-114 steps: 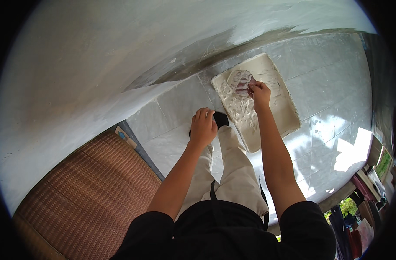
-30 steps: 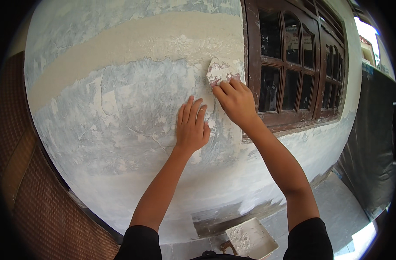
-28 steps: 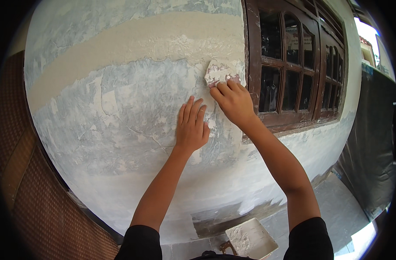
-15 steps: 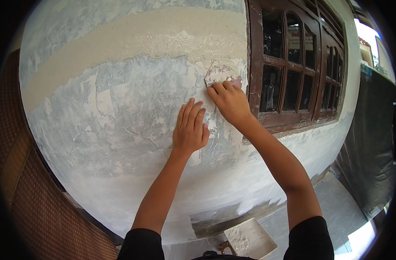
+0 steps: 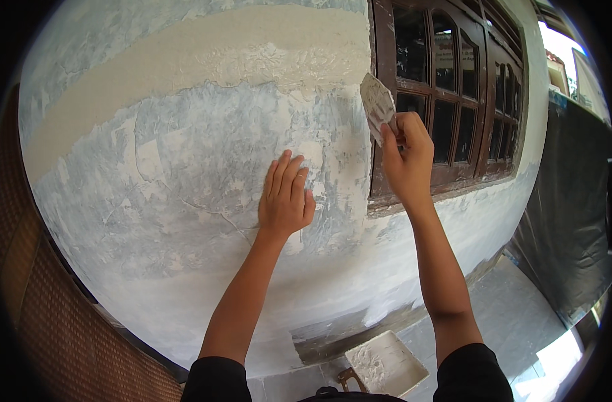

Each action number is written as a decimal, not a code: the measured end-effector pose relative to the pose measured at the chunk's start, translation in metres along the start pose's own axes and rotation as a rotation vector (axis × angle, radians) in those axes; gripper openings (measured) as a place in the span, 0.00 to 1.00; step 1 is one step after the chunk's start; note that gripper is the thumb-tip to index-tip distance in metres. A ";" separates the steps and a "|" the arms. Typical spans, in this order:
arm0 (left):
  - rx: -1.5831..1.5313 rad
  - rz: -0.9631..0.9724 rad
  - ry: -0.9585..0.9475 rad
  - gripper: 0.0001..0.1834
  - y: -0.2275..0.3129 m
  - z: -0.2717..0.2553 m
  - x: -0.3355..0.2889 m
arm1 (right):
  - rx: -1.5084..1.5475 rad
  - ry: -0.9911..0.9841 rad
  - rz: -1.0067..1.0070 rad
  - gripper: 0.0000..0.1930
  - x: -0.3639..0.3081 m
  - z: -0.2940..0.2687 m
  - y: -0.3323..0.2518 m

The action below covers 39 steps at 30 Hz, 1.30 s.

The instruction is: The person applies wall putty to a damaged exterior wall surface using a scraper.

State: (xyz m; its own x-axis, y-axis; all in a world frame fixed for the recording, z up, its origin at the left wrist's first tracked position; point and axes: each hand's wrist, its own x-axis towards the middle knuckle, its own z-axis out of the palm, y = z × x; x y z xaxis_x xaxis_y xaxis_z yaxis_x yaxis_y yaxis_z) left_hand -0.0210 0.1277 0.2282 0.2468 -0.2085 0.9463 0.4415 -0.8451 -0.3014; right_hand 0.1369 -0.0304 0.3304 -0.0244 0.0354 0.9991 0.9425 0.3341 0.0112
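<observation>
The wall point(image 5: 205, 181) is mottled pale grey and white, with a cream band point(image 5: 152, 63) below its top edge and a dark grey patch point(image 5: 333, 337) at its bottom edge. The scraper point(image 5: 377, 100) is streaked off-white and grey. Brown frame point(image 5: 382, 40), near-black panes point(image 5: 411, 43). Off-white tray point(image 5: 408, 365), cream putty point(image 5: 368, 365), grey floor point(image 5: 483, 305). Past the wall's left edge, a brown weave-patterned panel point(image 5: 78, 328); past its right, a black sheet point(image 5: 567, 208). Plain black sleeves point(image 5: 215, 380)

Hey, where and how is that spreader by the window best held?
Probably by the lower right edge of the spreader, from below, pinched across its faces as the right hand does: it looks thin and flat, and pale paste smears the face higher up.
</observation>
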 end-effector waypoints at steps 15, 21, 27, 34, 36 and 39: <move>0.010 0.008 0.018 0.21 0.000 0.002 0.000 | 1.260 -0.007 0.754 0.02 -0.010 0.036 0.097; 0.012 0.009 0.015 0.21 0.001 0.002 -0.002 | 1.241 -0.051 0.743 0.03 -0.007 0.044 0.104; 0.009 0.008 0.020 0.21 0.001 0.003 -0.003 | 1.093 -0.122 0.764 0.02 -0.005 0.042 0.106; 0.014 0.011 0.027 0.21 -0.001 0.003 -0.001 | 0.924 -0.187 0.799 0.04 -0.006 0.031 0.102; 0.004 0.007 0.025 0.21 0.001 0.006 0.000 | 0.936 -0.143 0.765 0.04 -0.012 0.023 0.100; 0.015 0.008 0.019 0.21 0.000 0.004 -0.002 | 0.896 -0.039 0.621 0.04 -0.021 0.010 0.077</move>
State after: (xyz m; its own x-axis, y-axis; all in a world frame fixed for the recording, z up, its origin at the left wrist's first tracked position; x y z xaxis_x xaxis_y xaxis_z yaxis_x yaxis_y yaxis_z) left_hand -0.0177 0.1300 0.2258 0.2339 -0.2252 0.9458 0.4527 -0.8357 -0.3109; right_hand 0.2063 0.0038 0.3103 0.3462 0.4596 0.8179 0.2089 0.8121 -0.5448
